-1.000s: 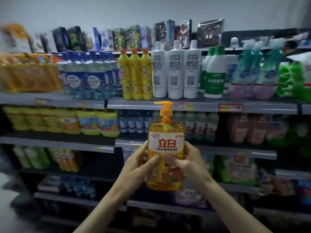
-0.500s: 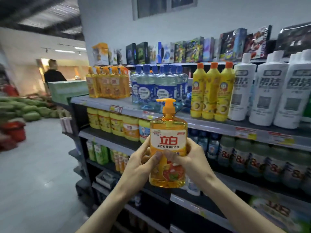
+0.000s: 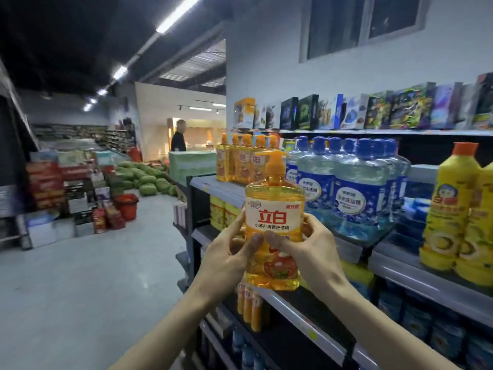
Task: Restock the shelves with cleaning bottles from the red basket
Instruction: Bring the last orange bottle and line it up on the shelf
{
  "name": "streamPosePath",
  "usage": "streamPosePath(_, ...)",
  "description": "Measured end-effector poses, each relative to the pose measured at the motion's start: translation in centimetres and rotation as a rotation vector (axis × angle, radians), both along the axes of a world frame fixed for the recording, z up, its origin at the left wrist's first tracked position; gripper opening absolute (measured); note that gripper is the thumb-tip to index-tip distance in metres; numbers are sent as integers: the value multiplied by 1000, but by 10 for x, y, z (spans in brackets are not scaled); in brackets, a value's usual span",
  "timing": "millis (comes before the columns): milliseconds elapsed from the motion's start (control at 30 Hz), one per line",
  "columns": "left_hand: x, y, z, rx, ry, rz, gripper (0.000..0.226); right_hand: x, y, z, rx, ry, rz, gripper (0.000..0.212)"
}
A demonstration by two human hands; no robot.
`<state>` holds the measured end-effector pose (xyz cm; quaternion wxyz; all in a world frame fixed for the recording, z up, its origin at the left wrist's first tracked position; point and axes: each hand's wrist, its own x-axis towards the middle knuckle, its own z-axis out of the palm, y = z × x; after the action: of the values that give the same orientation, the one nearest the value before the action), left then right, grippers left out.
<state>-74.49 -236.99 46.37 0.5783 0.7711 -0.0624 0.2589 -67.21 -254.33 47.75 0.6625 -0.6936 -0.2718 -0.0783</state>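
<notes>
Curling round the upright orange pump bottle [image 3: 274, 217], fingers [image 3: 252, 241] of left hand [image 3: 226, 255] and right hand [image 3: 314, 249].

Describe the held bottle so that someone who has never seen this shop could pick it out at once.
Find the shelving along the aisle's right side, stocked with blue jugs and yellow bottles. In front of it, the left hand and right hand grip one white-labelled orange pump bottle. Unlike the matching bottles lined on the shelf's far end, it is held off the shelf.
</notes>
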Motion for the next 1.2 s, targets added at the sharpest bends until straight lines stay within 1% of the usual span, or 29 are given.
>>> streamPosePath(67,18,19,6,22,-18,49,79,22,25,2,17,6,13,77)
streamPosePath(133,37,40,10,33,-31,65,77,43,50,5,24,-2,8,76)
streamPosePath(267,85,93,18,25,-42,54,61,84,104,13,36,-39,-17,70)
streamPosePath(400,130,146,31,3,-66,24,51,125,160,23,21,-97,-67,77)
streamPosePath(500,167,189,41,12,-90,-20,49,161,202,33,26,-121,-85,77)
streamPosePath(633,221,240,56,-1,-73,-91,41,210,252,44,16,-170,-139,97)
streamPosePath(800,292,281,63,8,-70,-96,46,272,294,46,16,-169,-219,88)
streamPosePath(867,318,293,66,5,-77,-112,48,299,307,46,6,-163,-243,88)
streamPosePath(967,353,308,70,-8,-92,-118,44,336,323,48,-19,-169,-288,92)
streamPosePath(1033,377,315,71,-41,-90,-116,41,357,332,49,-52,-186,-313,86)
streamPosePath(1100,397,319,73,-47,-84,-109,44,377,340,51,-56,-182,-335,77)
streamPosePath(1200,430,324,74,-60,-65,-90,53,406,348,53,-84,-171,-359,75)
